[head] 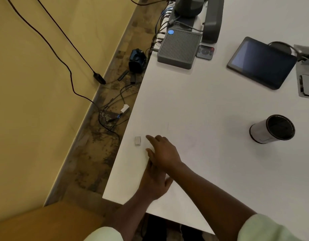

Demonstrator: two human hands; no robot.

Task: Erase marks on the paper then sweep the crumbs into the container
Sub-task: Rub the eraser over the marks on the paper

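A small white eraser (pixel 137 140) lies on the white table (pixel 211 105) near its left edge. My right hand (pixel 163 152) rests flat with fingers spread just right of the eraser, not touching it. My left hand (pixel 154 183) lies partly under the right wrist, fingers apart, holding nothing. A sheet of white paper (pixel 178 134) is barely distinguishable from the table, with a faint line near its top. A cylindrical container (pixel 272 129) with a dark inside stands at the right. No crumbs are visible at this size.
A grey ribbed box (pixel 179 47), a tablet (pixel 261 62), a small remote (pixel 205 52) and a dark stand (pixel 211 20) occupy the table's far side. Cables (pixel 113 108) and a dark bag (pixel 137 60) lie on the floor left of the table edge.
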